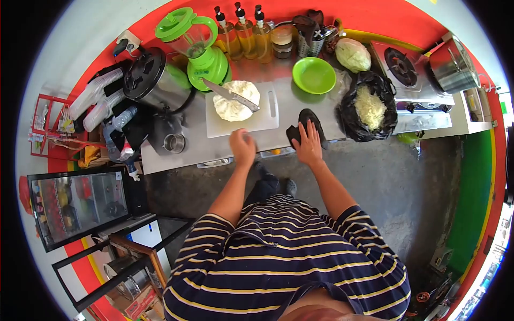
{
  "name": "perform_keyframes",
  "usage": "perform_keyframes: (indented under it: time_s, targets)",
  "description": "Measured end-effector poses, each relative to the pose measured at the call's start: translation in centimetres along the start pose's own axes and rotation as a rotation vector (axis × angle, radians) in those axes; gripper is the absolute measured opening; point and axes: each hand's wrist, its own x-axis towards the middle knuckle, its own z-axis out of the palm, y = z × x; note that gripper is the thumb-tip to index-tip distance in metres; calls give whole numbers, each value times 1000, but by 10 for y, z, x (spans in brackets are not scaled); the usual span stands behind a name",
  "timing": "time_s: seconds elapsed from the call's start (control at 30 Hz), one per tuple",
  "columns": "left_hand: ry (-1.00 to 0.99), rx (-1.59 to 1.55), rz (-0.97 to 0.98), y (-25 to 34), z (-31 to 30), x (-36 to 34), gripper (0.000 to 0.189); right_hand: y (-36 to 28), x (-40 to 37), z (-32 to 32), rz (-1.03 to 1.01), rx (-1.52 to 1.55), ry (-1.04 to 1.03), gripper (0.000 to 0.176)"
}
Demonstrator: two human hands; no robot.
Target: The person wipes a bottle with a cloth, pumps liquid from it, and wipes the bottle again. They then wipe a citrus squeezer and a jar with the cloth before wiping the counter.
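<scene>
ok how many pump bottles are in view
3: the left bottle is closest to the green blender, the middle bottle comes next, and the right bottle is closest to the green bowl. Others may be hidden.

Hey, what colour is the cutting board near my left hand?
The cutting board is white, best seen in the head view.

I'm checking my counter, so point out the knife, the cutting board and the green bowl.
Knife (pixel 230 95), head view: middle of its length.
Cutting board (pixel 265 121), head view: bare lower right.
Green bowl (pixel 314 76), head view: inside bottom.
</scene>
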Motion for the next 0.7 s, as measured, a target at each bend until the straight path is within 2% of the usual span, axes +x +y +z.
perform_keyframes:
  time_s: [0.03, 0.07, 0.13, 0.17, 0.2, 0.27, 0.3, 0.37, 0.47, 0.7]
  targets:
    - [18, 81, -87, -14, -18, 8, 31, -2, 13, 3, -28, 0, -3, 76]
    - [17, 83, -94, -25, -31, 18, 31, -5, 30, 5, -63, -4, -4, 75]
    - [39, 176, -126, -48, -52, 39, 46, -12, 66, 14, -84, 4, -12, 72]
    - [-14, 239, -121, -62, -56, 49, 64, -17, 84, 19, -95, 26, -26, 72]
    - [-9, 240, -138, -71, -61, 59, 64, -22, 103, 24, -107, 47, -41, 71]
    - [-262, 248, -109, -82, -75, 77, 77, -31, 136, 34, -97, 128, -97, 74]
    - [-257, 247, -135, -80, -82, 82, 77, -38, 146, 38, -69, 152, -108, 75]
    - [-401, 404, -118, -68, -92, 79, 83, -48, 147, 40, -41, 172, -150, 75]
    - [-386, 345, -136, -75, -95, 64, 82, -57, 146, 37, -48, 233, -152, 77]
    - [-376, 343, -232, -84, -113, 47, 82, -80, 142, 40, -110, 134, -260, 83]
